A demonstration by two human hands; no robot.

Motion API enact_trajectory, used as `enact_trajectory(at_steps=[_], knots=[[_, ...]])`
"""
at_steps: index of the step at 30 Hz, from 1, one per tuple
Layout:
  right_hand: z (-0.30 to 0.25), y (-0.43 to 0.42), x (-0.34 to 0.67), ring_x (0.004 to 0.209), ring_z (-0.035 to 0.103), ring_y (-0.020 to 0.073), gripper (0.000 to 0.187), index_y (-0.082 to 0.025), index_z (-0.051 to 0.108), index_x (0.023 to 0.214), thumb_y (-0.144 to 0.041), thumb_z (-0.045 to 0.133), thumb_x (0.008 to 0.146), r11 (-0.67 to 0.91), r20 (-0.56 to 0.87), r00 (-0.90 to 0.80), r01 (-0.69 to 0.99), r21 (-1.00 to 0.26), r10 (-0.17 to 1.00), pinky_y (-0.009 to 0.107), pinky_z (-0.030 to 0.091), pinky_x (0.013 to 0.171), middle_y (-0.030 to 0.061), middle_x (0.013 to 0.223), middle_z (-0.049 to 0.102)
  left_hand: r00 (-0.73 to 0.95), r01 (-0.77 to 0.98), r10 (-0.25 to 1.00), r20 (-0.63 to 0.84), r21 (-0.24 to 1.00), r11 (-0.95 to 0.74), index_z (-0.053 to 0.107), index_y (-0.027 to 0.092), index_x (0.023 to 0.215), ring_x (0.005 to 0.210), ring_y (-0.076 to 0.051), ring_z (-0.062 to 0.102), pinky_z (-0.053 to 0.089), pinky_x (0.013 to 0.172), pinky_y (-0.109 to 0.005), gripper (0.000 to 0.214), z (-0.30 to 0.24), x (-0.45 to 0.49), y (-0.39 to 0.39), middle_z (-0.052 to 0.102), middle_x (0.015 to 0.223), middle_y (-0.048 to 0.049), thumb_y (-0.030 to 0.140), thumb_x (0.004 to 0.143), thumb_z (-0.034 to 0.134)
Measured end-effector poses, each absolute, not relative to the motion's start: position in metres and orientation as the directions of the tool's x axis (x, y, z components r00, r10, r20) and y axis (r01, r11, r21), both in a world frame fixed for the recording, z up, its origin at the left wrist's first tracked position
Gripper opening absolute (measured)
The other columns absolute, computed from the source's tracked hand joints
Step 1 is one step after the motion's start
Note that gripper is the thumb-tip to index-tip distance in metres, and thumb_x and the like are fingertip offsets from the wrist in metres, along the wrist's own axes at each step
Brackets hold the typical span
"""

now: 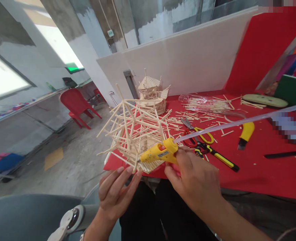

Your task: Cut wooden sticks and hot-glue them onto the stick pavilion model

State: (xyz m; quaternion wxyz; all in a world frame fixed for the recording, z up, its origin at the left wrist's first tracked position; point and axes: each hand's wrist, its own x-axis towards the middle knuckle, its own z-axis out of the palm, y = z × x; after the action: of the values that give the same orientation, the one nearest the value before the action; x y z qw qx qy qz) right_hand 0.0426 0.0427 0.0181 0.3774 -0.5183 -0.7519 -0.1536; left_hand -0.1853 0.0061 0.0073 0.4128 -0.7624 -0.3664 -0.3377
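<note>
A yellow hot glue gun (160, 152) is gripped in my right hand (197, 179), and a long clear glue stick (238, 122) sticks out of its back end. Its nozzle is at the near lower joint of a model frame (130, 125) built from thin wooden sticks. My left hand (118, 190) has its thumb and fingertips closed on the frame's near bottom corner. Whether the tip touches the wood, I cannot tell. Behind the frame stands a smaller stick-built tower (150, 90) with a pointed roof.
On the red table (243, 177) lie scissors (200, 132), black-and-yellow pliers (220, 157), a yellow-handled cutter (247, 134), loose sticks (180, 118) and a plastic bag of sticks (205, 103). A green pouch (265, 99) lies further right. A red chair (79, 103) stands across the floor.
</note>
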Motion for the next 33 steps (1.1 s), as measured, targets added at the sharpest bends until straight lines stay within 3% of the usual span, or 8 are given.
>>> enact_trajectory(at_steps=[7,27,33], knots=[[0.0181,0.0433,0.0427,0.068,0.065,0.0188,0.024,-0.012,0.056,0.108,-0.027,0.047,0.091,0.438,0.725,-0.192,0.883,-0.166,0.662,0.029,0.041,0.059,0.0096,0.089,0.07,0.527,0.816,0.26,0.809,-0.397,-0.42,0.074,0.023,0.091,0.096,-0.02,0.06,0.053,0.085,-0.034,0.039,0.0082,-0.1848,0.0146,0.065,0.101,-0.0051,0.001,0.061,0.084],[0.0199,0.0434,0.0429,0.065,0.064,0.0195,0.028,-0.012,0.055,0.111,-0.029,0.047,0.091,0.448,0.731,-0.218,0.884,-0.133,0.647,0.03,0.04,0.057,0.0082,0.085,0.069,0.526,0.811,0.258,0.81,-0.388,-0.437,0.074,0.023,0.089,0.096,-0.02,0.06,0.052,0.085,-0.035,0.037,0.0078,-0.1846,0.0153,0.066,0.1,-0.0046,0.0,0.061,0.083],[0.0208,0.0431,0.0439,0.073,0.065,0.02,0.029,-0.011,0.055,0.113,-0.027,0.049,0.091,0.472,0.725,-0.233,0.87,-0.142,0.648,0.029,0.041,0.06,0.0104,0.09,0.07,0.532,0.807,0.261,0.806,-0.389,-0.445,0.074,0.022,0.089,0.097,-0.021,0.061,0.053,0.084,-0.036,0.04,0.0084,-0.1855,0.0154,0.066,0.102,-0.0053,-0.002,0.059,0.084]])
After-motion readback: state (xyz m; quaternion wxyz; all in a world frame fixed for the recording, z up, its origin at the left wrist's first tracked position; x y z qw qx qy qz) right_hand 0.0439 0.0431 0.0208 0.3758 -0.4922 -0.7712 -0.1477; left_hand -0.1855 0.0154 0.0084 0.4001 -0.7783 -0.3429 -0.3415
